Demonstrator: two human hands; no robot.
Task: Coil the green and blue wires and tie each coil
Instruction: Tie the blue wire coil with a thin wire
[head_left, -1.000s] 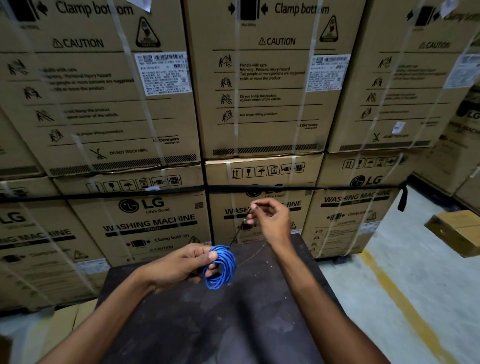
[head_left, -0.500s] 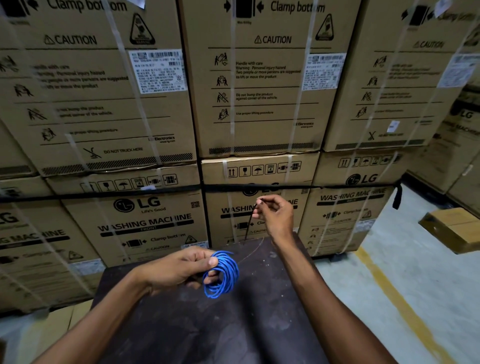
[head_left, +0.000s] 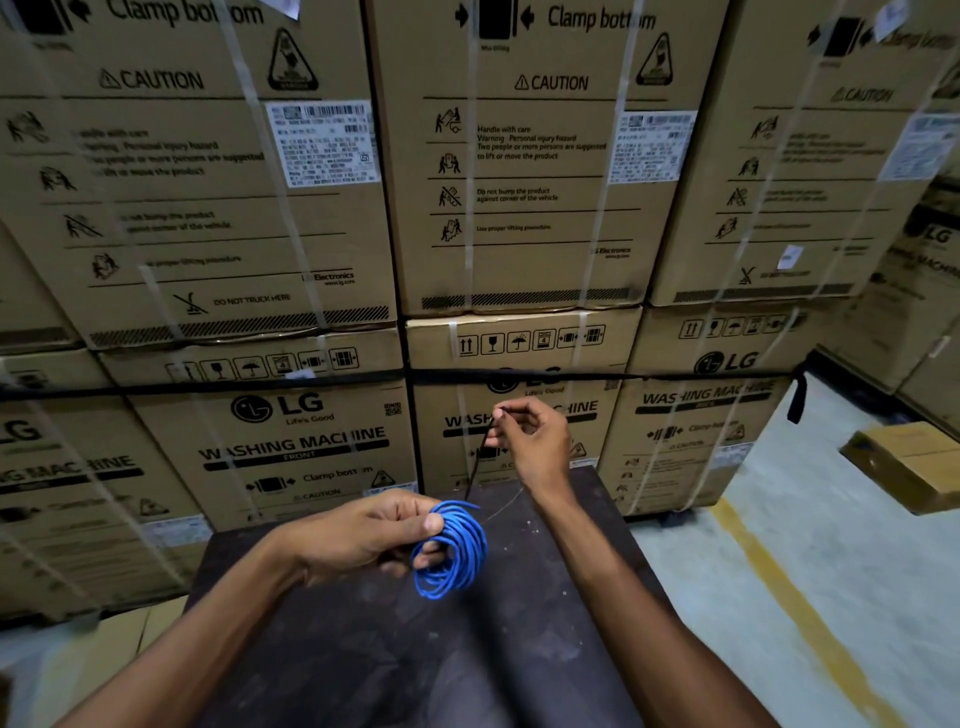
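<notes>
Above the dark table (head_left: 363, 649), the left hand (head_left: 358, 535) pinches the blue coil (head_left: 452, 551) so its loops cannot spring apart. Beyond the coil, the right hand (head_left: 530, 441) pinches a thin dark tie (head_left: 480, 457) taut, probably readying a wrap. Where the tie meets the coil is hard to make out, and no green wire shows.

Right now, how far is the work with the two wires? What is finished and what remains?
The blue plastic wire is already wound into a round coil, pinched in the left hand above the dark scuffed table. In hand: the right hand holds up a thin dark tie strand that runs down toward the coil, so the tying is not complete. No green wire is visible; its state cannot be judged.
</notes>
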